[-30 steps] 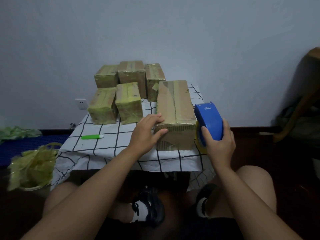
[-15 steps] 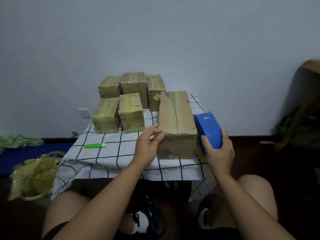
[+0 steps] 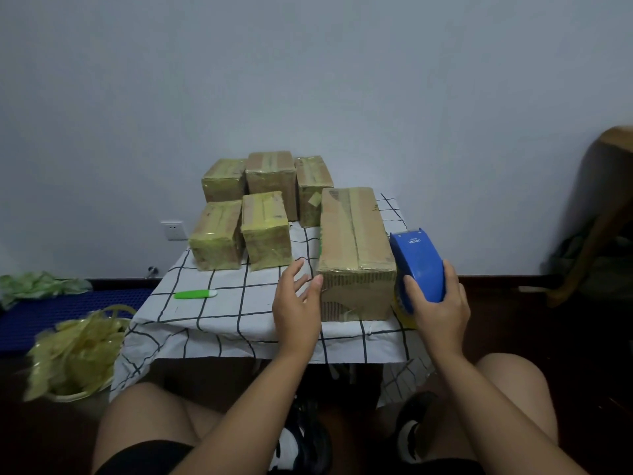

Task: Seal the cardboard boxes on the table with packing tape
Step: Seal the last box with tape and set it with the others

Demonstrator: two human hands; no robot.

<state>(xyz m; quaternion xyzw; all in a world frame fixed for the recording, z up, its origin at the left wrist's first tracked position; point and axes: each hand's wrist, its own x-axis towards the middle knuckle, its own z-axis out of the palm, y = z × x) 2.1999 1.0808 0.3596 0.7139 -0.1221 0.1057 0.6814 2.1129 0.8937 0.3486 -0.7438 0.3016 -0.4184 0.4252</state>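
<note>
At the bottom of the frame the person's bare knees and dark shoes show under the desk (image 3: 219,313), which is draped in a white cloth with a black grid. Just above, in the lower centre, the left hand (image 3: 297,305) is spread with fingers relaxed, its grip wide and holding nothing; its thumb tip lies at the near left corner of the long cardboard box (image 3: 356,255), and I cannot tell whether it touches. To the right of centre the right hand (image 3: 440,308) has its grip wrapped round the blue tape dispenser (image 3: 419,265), held just beside the box's right side with a yellowish tape roll showing beneath it.

The long box lies on the right part of the desk, plain brown, with glossy tape down its top seam and across its near edge. A green and white pen-like tool (image 3: 195,294) lies on the cloth left of the hands. At lower left a basket (image 3: 73,351) on the floor holds a heap of crumpled yellowish tape. Farther back, five smaller taped boxes (image 3: 265,234) stand in two rows, wrapped in yellowish-green tape, near the pale wall.
</note>
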